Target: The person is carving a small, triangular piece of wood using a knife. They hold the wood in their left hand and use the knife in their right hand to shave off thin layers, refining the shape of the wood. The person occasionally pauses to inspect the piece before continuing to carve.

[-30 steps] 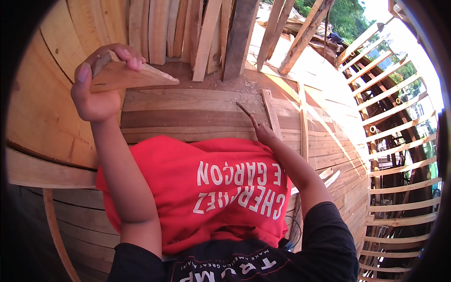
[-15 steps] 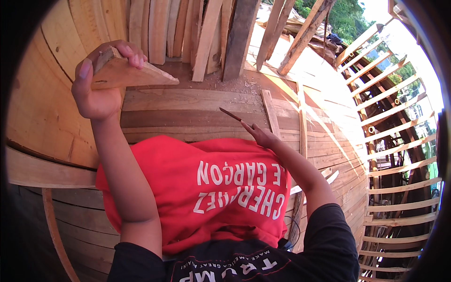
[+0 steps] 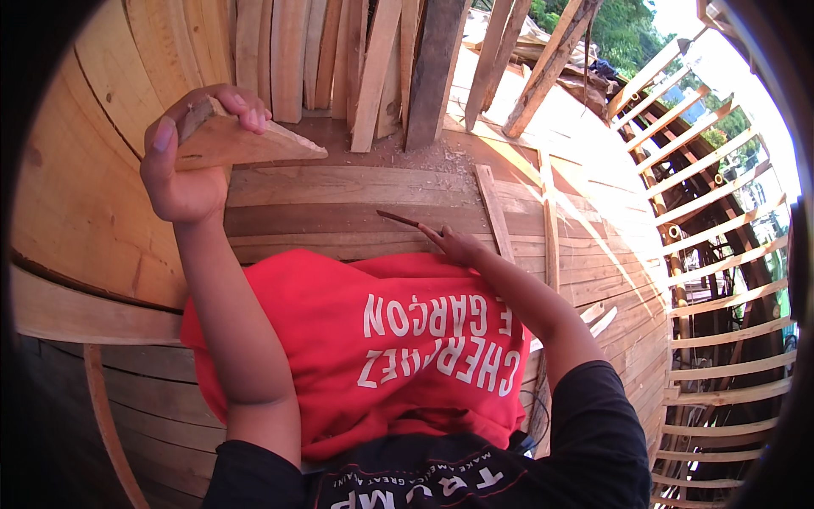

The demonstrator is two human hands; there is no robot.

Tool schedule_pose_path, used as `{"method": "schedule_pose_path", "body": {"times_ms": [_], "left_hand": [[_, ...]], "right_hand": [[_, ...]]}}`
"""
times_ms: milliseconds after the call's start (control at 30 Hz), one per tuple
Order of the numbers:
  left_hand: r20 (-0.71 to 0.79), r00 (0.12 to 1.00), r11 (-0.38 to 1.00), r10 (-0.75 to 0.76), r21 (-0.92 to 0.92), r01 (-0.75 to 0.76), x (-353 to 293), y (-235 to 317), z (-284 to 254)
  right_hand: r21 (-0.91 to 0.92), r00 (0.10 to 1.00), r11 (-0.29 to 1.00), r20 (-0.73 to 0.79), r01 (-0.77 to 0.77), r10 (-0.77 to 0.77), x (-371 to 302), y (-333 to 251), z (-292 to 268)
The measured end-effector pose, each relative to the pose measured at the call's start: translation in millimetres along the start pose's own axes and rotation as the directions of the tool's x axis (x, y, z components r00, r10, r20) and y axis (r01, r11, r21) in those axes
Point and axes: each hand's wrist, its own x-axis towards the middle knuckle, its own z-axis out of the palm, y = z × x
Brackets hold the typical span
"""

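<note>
My left hand (image 3: pixel 193 193) is raised at the upper left, its fingers and thumb closed around a wedge-shaped piece of wood (image 3: pixel 246 149). The wood has a rough, jagged upper edge and tapers to a point on the right. It is close to the curved plank wall; whether it touches the wall I cannot tell. Above the lap, my right hand (image 3: pixel 460 246) grips a thin, dark brown, stick-like tool (image 3: pixel 397 218) whose far end points left. Its exact kind is too small to make out. Red cloth (image 3: pixel 322 318) with white lettering covers my lap.
A curved wall of wide planks (image 3: pixel 93 170) rises on the left. Upright timbers (image 3: pixel 288 68) stand at the back, with wood shavings (image 3: pixel 445 161) at their foot. Loose battens (image 3: pixel 547 216) lie across the plank floor (image 3: pixel 593 254). Open wooden ribs (image 3: pixel 721 339) line the right side.
The tool in my right hand has swung to a flatter angle, its tip lower and further left. My left hand and the wooden wedge have shifted slightly right and down in view.
</note>
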Motion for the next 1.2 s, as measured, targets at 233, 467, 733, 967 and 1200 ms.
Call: {"method": "schedule_pose_path", "body": {"times_ms": [233, 467, 733, 967, 1200], "left_hand": [[0.007, 1.0, 1.0, 0.002, -0.019, -0.002, -0.1, 3.8, -2.6], [0.023, 0.999, 0.999, 0.024, 0.043, -0.025, 4.5, -0.5, 3.7], [-0.025, 0.999, 0.999, 0.026, 0.036, -0.025, 2.2, 2.6, -2.5], [-0.013, 0.999, 0.997, 0.05, 0.062, -0.049, 3.8, 2.0, -4.4], [-0.017, 1.0, 0.993, 0.006, 0.115, -0.004, 3.6, 1.9, 1.8]], "right_hand": [[0.127, 0.992, 0.992, -0.123, -0.005, 0.021, 10.1, -15.6, -15.1], [0.147, 0.968, 0.961, -0.053, -0.234, 0.244, 22.9, -23.5, 2.4], [0.011, 0.996, 0.996, -0.044, 0.083, -0.083, 36.1, -75.3, -9.7], [0.13, 0.953, 0.989, -0.285, -0.072, 0.107, 75.5, -75.8, -8.8], [0.292, 0.86, 0.862, -0.187, -0.413, 0.475, 115.8, -73.2, 0.6]]}}
